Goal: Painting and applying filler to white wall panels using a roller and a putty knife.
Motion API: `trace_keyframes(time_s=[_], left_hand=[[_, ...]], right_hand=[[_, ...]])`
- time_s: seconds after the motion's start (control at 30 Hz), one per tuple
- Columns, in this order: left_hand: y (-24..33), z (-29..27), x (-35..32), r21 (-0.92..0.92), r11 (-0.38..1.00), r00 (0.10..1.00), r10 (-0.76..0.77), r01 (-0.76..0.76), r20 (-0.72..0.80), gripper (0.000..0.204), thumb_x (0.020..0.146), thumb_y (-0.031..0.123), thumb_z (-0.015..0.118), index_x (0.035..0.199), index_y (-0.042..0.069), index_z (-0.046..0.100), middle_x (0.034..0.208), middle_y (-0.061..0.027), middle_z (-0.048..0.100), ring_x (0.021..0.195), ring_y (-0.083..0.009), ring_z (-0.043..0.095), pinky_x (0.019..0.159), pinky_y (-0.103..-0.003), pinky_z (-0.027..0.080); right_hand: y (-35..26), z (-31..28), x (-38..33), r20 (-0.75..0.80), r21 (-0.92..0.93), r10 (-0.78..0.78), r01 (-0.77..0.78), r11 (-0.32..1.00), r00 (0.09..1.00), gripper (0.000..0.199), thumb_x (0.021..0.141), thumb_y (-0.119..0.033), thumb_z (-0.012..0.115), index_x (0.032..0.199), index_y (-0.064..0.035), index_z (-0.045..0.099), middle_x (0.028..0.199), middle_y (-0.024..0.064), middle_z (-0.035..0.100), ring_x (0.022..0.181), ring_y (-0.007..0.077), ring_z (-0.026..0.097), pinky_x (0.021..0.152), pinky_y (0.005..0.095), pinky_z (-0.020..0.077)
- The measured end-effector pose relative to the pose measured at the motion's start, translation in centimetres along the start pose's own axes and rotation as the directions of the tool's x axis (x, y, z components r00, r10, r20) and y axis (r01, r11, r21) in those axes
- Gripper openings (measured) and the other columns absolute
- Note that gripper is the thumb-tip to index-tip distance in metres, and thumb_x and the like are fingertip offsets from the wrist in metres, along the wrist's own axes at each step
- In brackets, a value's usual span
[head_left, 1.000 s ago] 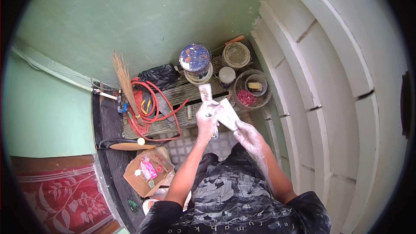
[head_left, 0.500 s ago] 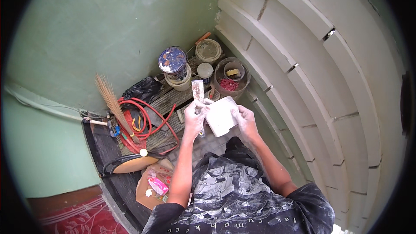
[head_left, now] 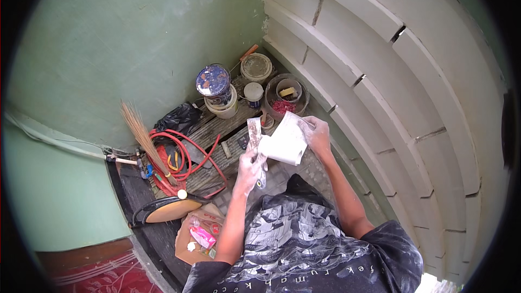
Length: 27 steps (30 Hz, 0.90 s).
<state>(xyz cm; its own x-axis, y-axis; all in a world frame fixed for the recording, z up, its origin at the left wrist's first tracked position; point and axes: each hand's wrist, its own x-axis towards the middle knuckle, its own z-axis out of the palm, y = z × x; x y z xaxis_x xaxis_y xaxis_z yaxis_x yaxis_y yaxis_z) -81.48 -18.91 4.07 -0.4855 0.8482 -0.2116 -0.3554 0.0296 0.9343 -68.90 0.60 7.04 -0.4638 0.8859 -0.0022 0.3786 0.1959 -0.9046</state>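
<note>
My left hand (head_left: 250, 170), dusted white, is closed around a putty knife (head_left: 253, 130) whose stained blade points up and away from me. The end of its handle sticks out below the fingers. A white sheet (head_left: 288, 140), curled over at its left end, spans the gap between my hands. Its curled end lies against the left fingers. My right hand (head_left: 317, 132) pinches the sheet's upper right edge between thumb and fingers. What the sheet is made of, I cannot tell.
Wooden planks carry a blue-lidded bucket (head_left: 213, 80), a lidded tub (head_left: 256, 66), a small white-lidded pot (head_left: 253, 92) and a round basin (head_left: 305, 99). A red hose (head_left: 210, 154) and stick broom (head_left: 142, 135) lie left. Nearer stand a round stool (head_left: 172, 209) and cardboard box (head_left: 183, 244).
Both hands have shifted slightly right, the left one also toward me. The flat white sheet has turned and now curls at its left end. The putty knife has come nearer.
</note>
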Motion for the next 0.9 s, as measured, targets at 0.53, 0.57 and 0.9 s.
trace_keyframes(time_s=[0.53,0.57,0.9], left_hand=[[-2.2,-0.5,-5.3,-0.019,0.939,0.917,0.33,-0.342,-0.226,0.053,0.088,0.019,0.06,0.134,-0.004,0.047,0.113,-0.0103,0.063,0.075,-0.0102,0.06,0.061,-0.022,0.047],[-2.8,-0.3,-4.9,-0.018,0.938,0.915,0.333,-0.346,-0.227,0.053,0.088,0.019,0.06,0.134,-0.004,0.047,0.113,-0.0103,0.063,0.075,-0.0102,0.06,0.061,-0.022,0.047],[-5.6,0.9,-4.0,-0.043,0.98,0.944,-0.201,0.196,-0.26,0.027,0.083,0.015,0.073,0.102,-0.004,0.068,0.086,-0.005,0.068,0.071,-0.0112,0.063,0.064,-0.025,0.05]], right_hand=[[3.9,2.5,1.9,0.153,-0.106,0.035,-0.019,0.994,0.988,0.02,0.081,-0.017,0.068,0.086,0.002,0.069,0.072,0.0163,0.067,0.067,0.0266,0.065,0.068,0.0369,0.0511],[3.7,2.3,2.2,0.153,-0.105,0.032,-0.016,0.994,0.988,0.02,0.081,-0.017,0.068,0.086,0.002,0.069,0.072,0.0163,0.067,0.067,0.0266,0.065,0.068,0.0369,0.0511],[6.4,-1.8,4.7,-0.342,0.187,0.084,-0.02,0.982,0.936,0.02,0.087,-0.018,0.066,0.088,0.002,0.068,0.073,0.0108,0.067,0.067,0.015,0.059,0.066,0.0324,0.047]])
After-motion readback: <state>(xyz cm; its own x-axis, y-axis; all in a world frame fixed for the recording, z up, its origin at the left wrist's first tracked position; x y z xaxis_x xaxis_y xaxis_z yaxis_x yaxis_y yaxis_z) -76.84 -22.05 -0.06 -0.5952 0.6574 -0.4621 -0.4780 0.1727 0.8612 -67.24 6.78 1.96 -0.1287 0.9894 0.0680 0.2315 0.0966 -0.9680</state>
